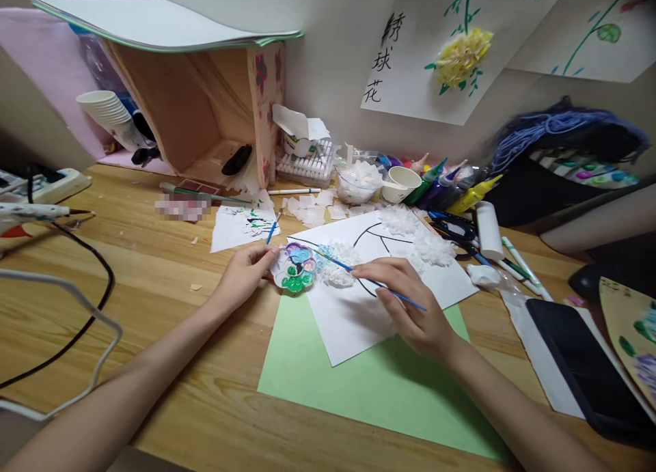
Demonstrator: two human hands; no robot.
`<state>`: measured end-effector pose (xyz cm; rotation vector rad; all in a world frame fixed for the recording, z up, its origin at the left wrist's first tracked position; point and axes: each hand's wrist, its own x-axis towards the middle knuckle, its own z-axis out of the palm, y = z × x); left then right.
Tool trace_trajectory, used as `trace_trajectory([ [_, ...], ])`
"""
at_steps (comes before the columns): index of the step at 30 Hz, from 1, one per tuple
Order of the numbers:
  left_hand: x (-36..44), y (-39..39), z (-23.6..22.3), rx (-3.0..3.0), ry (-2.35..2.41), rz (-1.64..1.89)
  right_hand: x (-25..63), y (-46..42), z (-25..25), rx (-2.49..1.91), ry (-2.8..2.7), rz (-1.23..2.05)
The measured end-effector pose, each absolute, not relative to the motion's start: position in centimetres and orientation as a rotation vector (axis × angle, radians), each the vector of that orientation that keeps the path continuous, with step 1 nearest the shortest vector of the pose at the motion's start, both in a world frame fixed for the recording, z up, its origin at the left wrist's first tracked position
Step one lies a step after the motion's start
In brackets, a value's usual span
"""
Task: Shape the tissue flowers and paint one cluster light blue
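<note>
My left hand (247, 279) pinches the edge of a small flower-shaped paint palette (279, 275) with purple, light blue and green paint in its wells. In my right hand (410, 301) is a thin blue paintbrush (376, 283), held like a pen. Its tip reaches left to the pale blue patch on a white paper flower (344, 254). That flower is stuck on a white sheet (348, 335) with black branch lines. More white crumpled-paper flowers (433, 248) sit at the sheet's far right. Beneath lies a light green sheet (318, 383).
Behind stand a bowl of paper scraps (360, 183), a paper cup (402, 184) and several paint bottles (474, 193). A phone (584, 363) and scissors (454, 227) lie right. Cables (110, 281) and a glue gun (35, 212) are left. An open box (269, 117) stands behind.
</note>
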<state>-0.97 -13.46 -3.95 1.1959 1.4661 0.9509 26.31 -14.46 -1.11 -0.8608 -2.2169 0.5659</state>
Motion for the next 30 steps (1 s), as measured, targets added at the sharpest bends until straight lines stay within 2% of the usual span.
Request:
trace_trajectory([
  [14, -0.9, -13.6, -4.1, 1.268, 1.442, 0.958, 25.5, -14.8, -1.5, -0.868, -2.357, 0.478],
  [24, -1.0, -13.6, -3.6, 1.204, 1.471, 0.940, 26.5, -14.7, -2.8, -0.914, -1.630, 0.409],
  [30, -1.0, -13.5, -3.6, 1.190, 1.491, 0.911, 26.9, -14.5, -3.6, -0.962, -1.632, 0.354],
])
